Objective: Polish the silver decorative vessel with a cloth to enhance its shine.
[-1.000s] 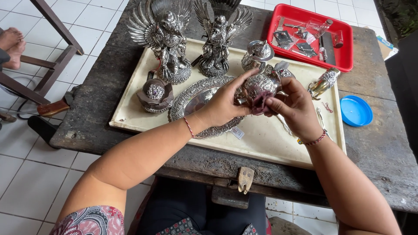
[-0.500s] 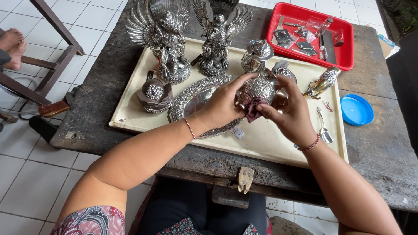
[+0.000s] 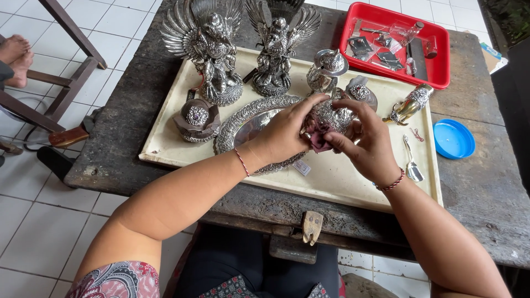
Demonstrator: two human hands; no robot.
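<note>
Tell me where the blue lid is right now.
In the head view, the blue lid lies on the wooden table, off the cream tray's right edge, below the red tray.

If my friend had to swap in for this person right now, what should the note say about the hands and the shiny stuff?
Left hand: cups the round silver pot from the left.
Right hand: presses a dark red cloth against the pot's underside.
Pot is held above the cream tray, beside the oval silver plate.
Done: cannot tell how much is rubbed.
Left: two winged statues, lidded bowl and small spoon stand untouched.
</note>
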